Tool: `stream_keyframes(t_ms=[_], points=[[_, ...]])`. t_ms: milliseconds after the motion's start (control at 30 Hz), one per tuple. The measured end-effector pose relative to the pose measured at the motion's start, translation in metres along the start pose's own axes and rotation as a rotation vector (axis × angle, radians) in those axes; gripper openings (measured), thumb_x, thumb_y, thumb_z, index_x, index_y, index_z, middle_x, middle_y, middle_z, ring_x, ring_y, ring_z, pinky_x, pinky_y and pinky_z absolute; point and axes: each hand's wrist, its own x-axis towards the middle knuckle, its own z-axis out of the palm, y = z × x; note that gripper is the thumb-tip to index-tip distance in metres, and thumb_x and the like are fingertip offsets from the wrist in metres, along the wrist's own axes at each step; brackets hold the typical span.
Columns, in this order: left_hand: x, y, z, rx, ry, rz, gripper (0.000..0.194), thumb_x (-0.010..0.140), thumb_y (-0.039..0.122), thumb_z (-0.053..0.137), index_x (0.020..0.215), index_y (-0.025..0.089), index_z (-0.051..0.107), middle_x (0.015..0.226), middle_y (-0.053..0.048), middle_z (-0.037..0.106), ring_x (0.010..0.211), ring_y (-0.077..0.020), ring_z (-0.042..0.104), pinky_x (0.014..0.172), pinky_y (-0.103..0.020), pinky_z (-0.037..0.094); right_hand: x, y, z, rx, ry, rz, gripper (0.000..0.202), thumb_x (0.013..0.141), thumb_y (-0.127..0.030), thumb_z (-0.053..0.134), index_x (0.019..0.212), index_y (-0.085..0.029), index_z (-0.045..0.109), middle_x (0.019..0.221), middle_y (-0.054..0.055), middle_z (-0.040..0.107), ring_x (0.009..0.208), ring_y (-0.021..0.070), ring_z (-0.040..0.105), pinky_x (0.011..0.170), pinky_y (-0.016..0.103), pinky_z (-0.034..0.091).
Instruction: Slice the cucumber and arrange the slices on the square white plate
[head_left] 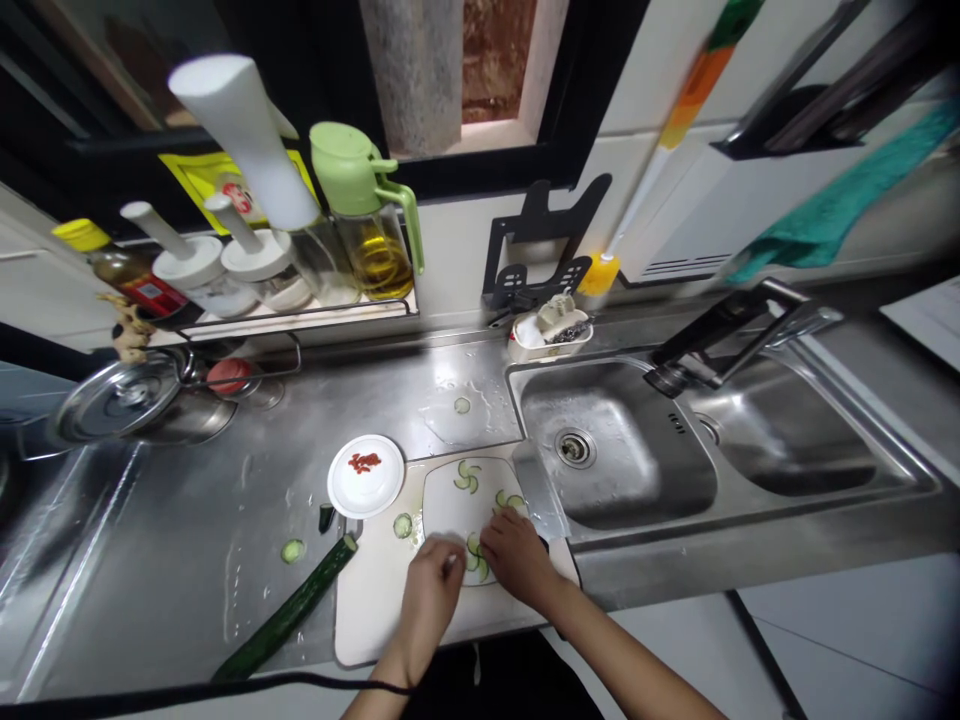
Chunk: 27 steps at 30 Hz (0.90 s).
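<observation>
A square white plate (pixel 448 512) lies on the pale cutting board (pixel 367 610), with thin cucumber slices (pixel 466 477) arranged on it in curved pinwheel groups. My right hand (pixel 521 560) is over the plate's right side, its bent fingertips closed at the slices of the near group. Beside it, my left hand (pixel 433 585) is curled above the plate's near left corner; whatever its fingers hold is hidden. A cut cucumber (pixel 292 610) rests with its cut end on the board's left edge. The cleaver blade (pixel 541 490) lies along the board's right side.
A round white plate (pixel 367 490) with small red pieces overlaps the board's far left corner. Loose cucumber pieces (pixel 292 551) lie nearby. The double sink (pixel 622 440) is on the right. A shelf of seasoning jars and an oil bottle (pixel 373 240) stands behind; a lidded pot (pixel 127 395) is left.
</observation>
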Motion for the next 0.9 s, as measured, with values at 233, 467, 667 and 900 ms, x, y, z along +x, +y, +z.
stream_keyframes(t_ms=[233, 467, 667, 900], points=[[0.008, -0.046, -0.037, 0.132, 0.341, -0.186, 0.03, 0.079, 0.036, 0.053, 0.095, 0.016, 0.068, 0.077, -0.006, 0.065, 0.066, -0.0177, 0.058, 0.068, -0.031, 0.048, -0.015, 0.001, -0.001, 0.068, 0.078, 0.025, 0.016, 0.089, -0.021, 0.053, 0.077, -0.019, 0.064, 0.087, 0.005, 0.063, 0.093, 0.021, 0.052, 0.076, 0.031, 0.037], [0.013, -0.058, -0.042, 0.218, 0.351, -0.164, 0.032, 0.078, 0.031, 0.049, 0.096, 0.013, 0.067, 0.075, -0.006, 0.062, 0.068, -0.0188, 0.057, 0.071, -0.032, 0.046, -0.021, -0.004, 0.002, 0.085, 0.062, 0.022, 0.017, 0.089, -0.019, 0.051, 0.077, -0.02, 0.064, 0.086, 0.005, 0.062, 0.09, 0.0203, 0.052, 0.075, 0.031, 0.036], [0.014, -0.058, -0.042, 0.205, 0.341, -0.203, 0.029, 0.076, 0.032, 0.05, 0.092, 0.016, 0.067, 0.073, -0.005, 0.063, 0.067, -0.0183, 0.058, 0.067, -0.03, 0.045, -0.024, -0.005, 0.002, 0.083, 0.04, 0.021, 0.018, 0.089, -0.02, 0.049, 0.079, -0.02, 0.064, 0.087, 0.005, 0.062, 0.092, 0.0203, 0.051, 0.076, 0.031, 0.036], [0.015, -0.06, -0.044, 0.207, 0.312, -0.229, 0.031, 0.077, 0.033, 0.05, 0.096, 0.015, 0.068, 0.082, -0.008, 0.067, 0.072, -0.0197, 0.06, 0.072, -0.031, 0.046, -0.026, -0.004, 0.004, 0.083, 0.033, 0.024, 0.018, 0.09, -0.022, 0.048, 0.084, -0.02, 0.065, 0.09, 0.005, 0.062, 0.095, 0.0211, 0.051, 0.075, 0.031, 0.036]])
